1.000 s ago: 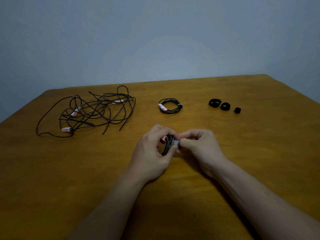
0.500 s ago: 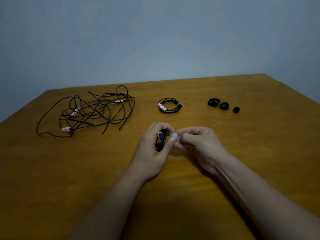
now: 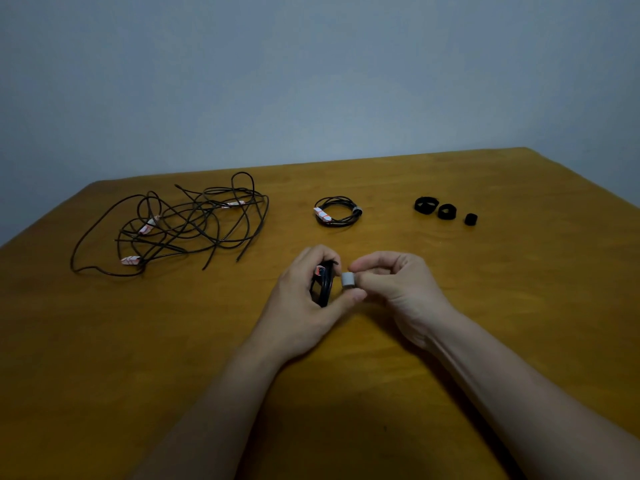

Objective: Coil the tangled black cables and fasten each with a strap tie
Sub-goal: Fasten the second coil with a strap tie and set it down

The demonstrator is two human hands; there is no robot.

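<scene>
My left hand (image 3: 304, 299) grips a small coiled black cable (image 3: 323, 285) held on edge over the middle of the wooden table (image 3: 519, 306). My right hand (image 3: 398, 285) pinches a grey strap tie (image 3: 348, 280) just right of the coil. A pile of tangled black cables (image 3: 180, 226) with white and red tags lies at the back left. One coiled cable (image 3: 337, 212), fastened with a strap, lies flat behind my hands.
Three rolled black strap ties (image 3: 445, 212) sit in a row at the back right. The table's far edge meets a plain pale wall. The bare wood near me is partly covered by my forearms.
My right hand has pulled the grey strap a little to the right, away from the coil, so more of it shows. My left hand has turned the coil slightly.
</scene>
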